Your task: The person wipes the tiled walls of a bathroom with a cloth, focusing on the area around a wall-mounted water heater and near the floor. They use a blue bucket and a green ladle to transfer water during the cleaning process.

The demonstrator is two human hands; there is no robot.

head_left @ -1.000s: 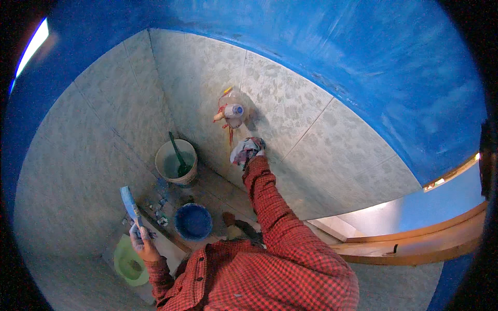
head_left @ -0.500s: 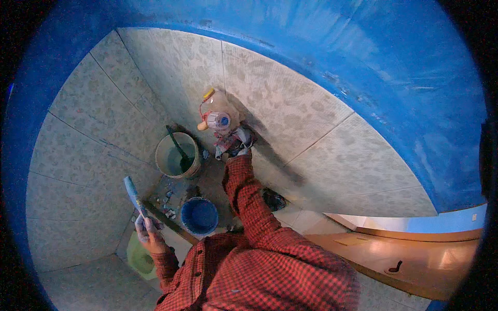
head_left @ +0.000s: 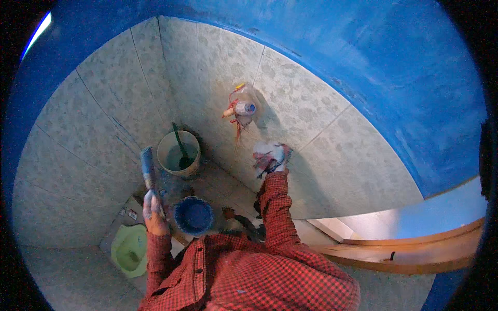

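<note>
My left hand (head_left: 154, 210), smeared with paint, is closed around the handle of a paintbrush (head_left: 147, 160). The brush's blue bristles point up, beside the tiled wall on the left. Bunched in my right hand (head_left: 280, 159) is a patterned cloth rag (head_left: 265, 157), which is close to the tiled wall ahead (head_left: 316, 160); motion blurs it, and contact is hard to judge. Above and left of the rag, a cut clear plastic bottle (head_left: 245, 107) with a yellow cap hangs on the wall, red strings dangling from it.
Below the wall stand a pale bucket (head_left: 196, 168) with a dark green stick-like tool (head_left: 180, 141) in it and a blue paint bucket (head_left: 211, 217). A green squat toilet (head_left: 118, 246) lies at lower left. Blue paint (head_left: 394, 93) covers the upper wall; a wooden door (head_left: 373, 254) is at right.
My right hand has come away from the hanging bottle, carrying the rag right and down along the wall. My left hand has risen slightly with the paintbrush, now more upright. The whole view has shifted.
</note>
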